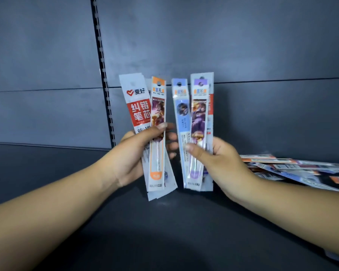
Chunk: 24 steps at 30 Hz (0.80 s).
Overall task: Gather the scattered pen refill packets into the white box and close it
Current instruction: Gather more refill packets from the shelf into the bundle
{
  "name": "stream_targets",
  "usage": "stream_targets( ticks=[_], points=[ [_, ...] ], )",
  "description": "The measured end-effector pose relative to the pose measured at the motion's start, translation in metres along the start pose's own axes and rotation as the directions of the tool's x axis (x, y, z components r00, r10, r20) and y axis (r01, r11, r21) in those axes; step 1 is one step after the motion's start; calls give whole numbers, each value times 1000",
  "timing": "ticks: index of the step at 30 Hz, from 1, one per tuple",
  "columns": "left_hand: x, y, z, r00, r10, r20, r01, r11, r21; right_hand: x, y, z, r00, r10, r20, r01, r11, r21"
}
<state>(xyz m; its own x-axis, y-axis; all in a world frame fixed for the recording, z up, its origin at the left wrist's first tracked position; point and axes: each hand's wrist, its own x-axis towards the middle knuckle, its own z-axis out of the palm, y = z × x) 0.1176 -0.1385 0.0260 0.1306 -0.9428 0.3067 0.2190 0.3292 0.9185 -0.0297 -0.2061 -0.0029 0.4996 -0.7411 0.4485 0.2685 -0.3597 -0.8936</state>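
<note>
Fanning packets (158, 133) in both hands, rear ones half-hidden.

The white and red packet (138, 106) is showing a red heart logo with "爱好" at its top, big white "纠错笔芯" on its red band, and "GR" starting a code below. Print on the other packets is reading too blurred.

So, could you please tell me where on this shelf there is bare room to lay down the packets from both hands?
The dark shelf is bare left of the left hand and in front, beneath both forearms. It is crowded at the right: loose refill packets lie piled beyond the right hand.
</note>
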Motion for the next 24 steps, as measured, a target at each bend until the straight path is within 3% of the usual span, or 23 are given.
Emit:
stream_targets(
  ticks=[4, 10, 16, 24],
  points=[
    [4, -1, -1, 998, 31, -61, -31, 1000, -3, 0, -2, 0, 999, -7, -32, 8, 1000, 24],
    [-4, -6, 6, 983, -7, 185, -1, 999, 45, -4, 0, 14, 973, 38, 226, -50, 998, 45],
    [-5, -8, 13, 997, -5, 75, -4, 993, 119, -1, -4, 13, 897, 120, 425, -19, 972, -235],
    [-4, -8, 18, 988, 154, -7, -152, 981, 123, -3, -9, 14, 879, 193, 436, 150, 756, -637]
  ],
)
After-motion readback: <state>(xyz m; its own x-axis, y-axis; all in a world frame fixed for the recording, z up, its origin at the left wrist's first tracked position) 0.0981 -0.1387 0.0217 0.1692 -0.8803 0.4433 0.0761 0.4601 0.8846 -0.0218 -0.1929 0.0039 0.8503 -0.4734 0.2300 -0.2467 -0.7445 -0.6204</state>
